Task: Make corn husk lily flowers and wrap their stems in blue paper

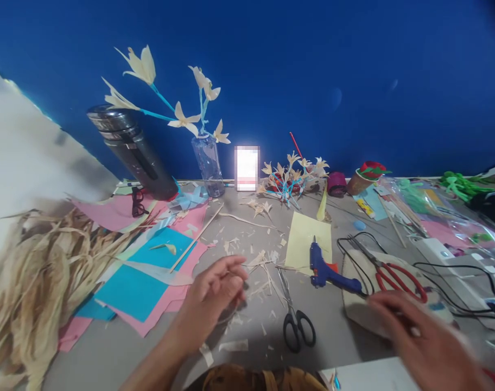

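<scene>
Left hand (215,289) half-curled, right hand (419,332) loosely bent, cannot tell if either holds anything, one black-handled scissors (290,310), one red-handled scissors (380,265), one glue gun (322,270), one flask (138,155)

From here I see the left hand (218,289) loosely curled, index finger off the thumb. The right hand (420,336), blurred, has bent fingers.

The right hand (419,332) is blurred, its grip unclear.

On the worktop (93,364), the glue gun (321,271) lies partly on paper (306,233); the flask (144,160) stands left of the bottle (209,165).
</scene>
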`<state>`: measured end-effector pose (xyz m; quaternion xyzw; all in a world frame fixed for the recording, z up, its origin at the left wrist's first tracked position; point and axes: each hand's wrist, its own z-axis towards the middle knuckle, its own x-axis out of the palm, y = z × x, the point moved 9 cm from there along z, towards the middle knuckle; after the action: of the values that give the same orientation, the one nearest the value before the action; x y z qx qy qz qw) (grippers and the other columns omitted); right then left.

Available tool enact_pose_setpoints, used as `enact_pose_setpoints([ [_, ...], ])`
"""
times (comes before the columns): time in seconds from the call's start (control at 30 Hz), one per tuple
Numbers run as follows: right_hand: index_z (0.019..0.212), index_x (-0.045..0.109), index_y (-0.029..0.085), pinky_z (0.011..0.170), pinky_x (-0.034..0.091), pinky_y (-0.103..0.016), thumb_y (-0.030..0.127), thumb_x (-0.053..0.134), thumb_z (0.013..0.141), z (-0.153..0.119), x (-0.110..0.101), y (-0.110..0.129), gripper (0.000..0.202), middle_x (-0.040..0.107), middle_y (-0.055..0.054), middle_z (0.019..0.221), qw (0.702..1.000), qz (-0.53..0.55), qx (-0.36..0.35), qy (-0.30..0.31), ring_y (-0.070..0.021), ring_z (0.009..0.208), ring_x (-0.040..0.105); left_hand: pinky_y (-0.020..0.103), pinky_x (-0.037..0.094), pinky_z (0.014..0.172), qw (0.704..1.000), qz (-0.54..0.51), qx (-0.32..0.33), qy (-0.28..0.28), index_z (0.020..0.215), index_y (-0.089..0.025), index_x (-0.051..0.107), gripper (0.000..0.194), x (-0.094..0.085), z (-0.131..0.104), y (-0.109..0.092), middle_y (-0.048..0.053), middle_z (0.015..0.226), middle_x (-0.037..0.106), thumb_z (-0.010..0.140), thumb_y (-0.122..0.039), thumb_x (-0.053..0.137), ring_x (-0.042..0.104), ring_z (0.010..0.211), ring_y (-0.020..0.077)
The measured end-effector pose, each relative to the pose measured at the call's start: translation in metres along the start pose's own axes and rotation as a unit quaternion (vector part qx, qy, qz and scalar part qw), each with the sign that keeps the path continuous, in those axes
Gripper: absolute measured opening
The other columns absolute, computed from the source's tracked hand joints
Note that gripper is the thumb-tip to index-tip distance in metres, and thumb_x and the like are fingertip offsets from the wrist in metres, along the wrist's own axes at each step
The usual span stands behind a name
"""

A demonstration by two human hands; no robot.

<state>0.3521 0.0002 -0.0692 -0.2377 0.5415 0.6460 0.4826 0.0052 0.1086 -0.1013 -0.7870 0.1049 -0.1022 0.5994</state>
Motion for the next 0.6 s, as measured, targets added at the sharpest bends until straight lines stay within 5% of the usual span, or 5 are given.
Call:
enact_pose_setpoints([
  [0.07, 0.083, 0.068, 0.027, 0.066, 0.053, -0.026, 0.039, 0.057, 0.096, -0.002, 0.043, 0.058, 0.021, 0.073, -0.005, 0.083, 0.987, 0.077, -0.093, 0.104, -0.0193, 0.073, 0.069, 0.031, 0.054, 0.061, 0.996, -0.066, -0.003, 0.056, 0.127, -0.023, 0.063, 0.052, 0.022, 0.004, -0.002, 0.011, 0.109, 0.069, 0.083, -0.049, 0.069, 0.068, 0.071, 0.0186],
  [0.17, 0.084, 0.064, 0.025, 0.062, 0.049, -0.024, 0.028, 0.05, 0.1, -0.006, 0.083, 0.102, 0.022, 0.067, -0.001, 0.076, 0.967, 0.114, -0.131, 0.184, -0.015, 0.068, 0.065, 0.03, 0.053, 0.064, 0.995, -0.085, 0.005, 0.058, 0.11, -0.018, 0.072, 0.036, 0.025, 0.005, -0.006, 0.01, 0.092, 0.072, 0.086, -0.046, 0.067, 0.067, 0.068, 0.0174],
  [0.27, 0.083, 0.061, 0.023, 0.064, 0.046, -0.025, 0.026, 0.048, 0.1, -0.006, 0.1, 0.11, 0.022, 0.065, -0.001, 0.075, 0.965, 0.123, -0.121, 0.196, -0.0152, 0.068, 0.063, 0.03, 0.053, 0.068, 0.998, -0.053, 0.013, 0.022, 0.088, -0.015, 0.076, 0.029, 0.01, 0.004, -0.007, 0.008, 0.072, 0.071, 0.089, -0.042, 0.066, 0.066, 0.066, 0.0173],
  [0.6, 0.081, 0.065, 0.023, 0.065, 0.042, -0.026, 0.022, 0.056, 0.095, 0.002, 0.118, 0.129, 0.016, 0.068, -0.001, 0.076, 0.953, 0.184, -0.092, 0.222, -0.0163, 0.071, 0.063, 0.027, 0.052, 0.063, 0.996, -0.069, 0.012, -0.062, 0.072, -0.015, 0.077, 0.027, -0.024, 0.013, -0.006, 0.006, 0.069, 0.07, 0.076, -0.041, 0.078, 0.063, 0.06, 0.0148],
])
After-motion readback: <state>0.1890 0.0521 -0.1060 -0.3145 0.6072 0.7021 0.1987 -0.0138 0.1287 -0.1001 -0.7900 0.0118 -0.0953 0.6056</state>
